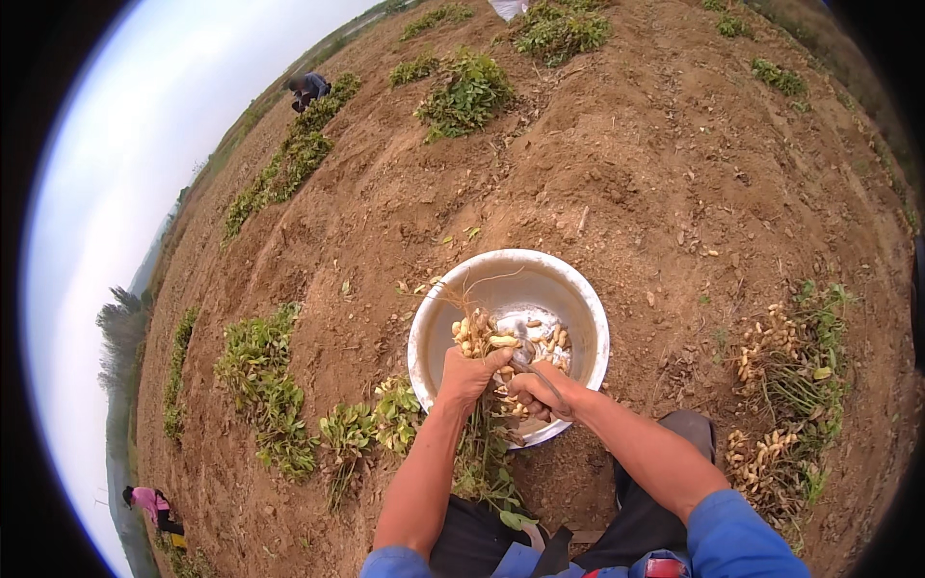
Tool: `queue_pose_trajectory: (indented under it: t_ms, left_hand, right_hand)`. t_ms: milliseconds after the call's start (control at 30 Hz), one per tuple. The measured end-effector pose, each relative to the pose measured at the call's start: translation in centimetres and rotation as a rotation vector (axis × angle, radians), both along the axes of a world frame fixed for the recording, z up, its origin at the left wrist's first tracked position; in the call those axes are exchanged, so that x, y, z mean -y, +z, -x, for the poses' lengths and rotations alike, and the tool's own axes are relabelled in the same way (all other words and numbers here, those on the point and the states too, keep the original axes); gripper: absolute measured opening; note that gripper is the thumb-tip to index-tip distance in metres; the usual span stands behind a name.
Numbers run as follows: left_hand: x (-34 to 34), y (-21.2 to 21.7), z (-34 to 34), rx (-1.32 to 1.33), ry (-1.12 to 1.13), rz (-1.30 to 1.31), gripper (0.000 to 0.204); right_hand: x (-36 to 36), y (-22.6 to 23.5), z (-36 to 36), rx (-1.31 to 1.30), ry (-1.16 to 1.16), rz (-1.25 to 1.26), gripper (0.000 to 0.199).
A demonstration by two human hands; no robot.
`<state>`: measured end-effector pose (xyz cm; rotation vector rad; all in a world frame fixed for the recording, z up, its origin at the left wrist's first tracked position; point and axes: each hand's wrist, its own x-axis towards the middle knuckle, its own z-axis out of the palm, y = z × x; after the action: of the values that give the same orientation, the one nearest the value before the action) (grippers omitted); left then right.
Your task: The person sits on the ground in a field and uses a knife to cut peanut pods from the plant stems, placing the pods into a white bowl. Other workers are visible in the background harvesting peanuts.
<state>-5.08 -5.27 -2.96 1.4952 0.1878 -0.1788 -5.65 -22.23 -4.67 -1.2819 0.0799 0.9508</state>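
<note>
My left hand [468, 374] grips a peanut plant [479, 453] by its stems, its pale pods [479, 336] hanging over a round metal bowl [549, 279] that sits on the bare soil. My right hand [536, 392] is closed around pods on the same cluster, just beside the left hand, above the bowl's near rim. Several loose pods [552, 343] lie in the bottom of the bowl. The plant's green leaves trail down between my forearms toward my lap.
Uprooted peanut plants with pods [785, 385] lie piled on the right. Leafy pulled plants [279, 385] lie in rows on the left and far back [465, 91]. Two people bend over in the field, one far back [308, 89], one lower left [149, 503].
</note>
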Motion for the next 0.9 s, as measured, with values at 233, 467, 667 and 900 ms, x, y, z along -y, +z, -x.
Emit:
queue_pose_trajectory:
  t_ms: [233, 467, 667, 900]
  left_hand:
    - [-0.3, -2.5, -0.9, -0.073, 0.079, -0.31, 0.035]
    - [-1.0, -5.0, -0.5, -0.199, 0.033, -1.029, 0.057]
    - [0.8, -3.2, -0.5, -0.244, 0.012, -1.24, 0.068]
    - [2.3, -2.3, -0.6, -0.19, -0.067, -1.432, 0.06]
  right_hand:
    - [-1.4, -3.1, -0.6, 0.3, -0.063, 0.457, 0.033]
    - [-2.5, -5.3, 0.2, 0.528, 0.001, 0.811, 0.04]
    - [-2.7, -5.4, -0.5, 0.437, 0.012, 0.811, 0.042]
    - [-3.5, -8.6, -1.3, 0.368, -0.009, 0.77, 0.062]
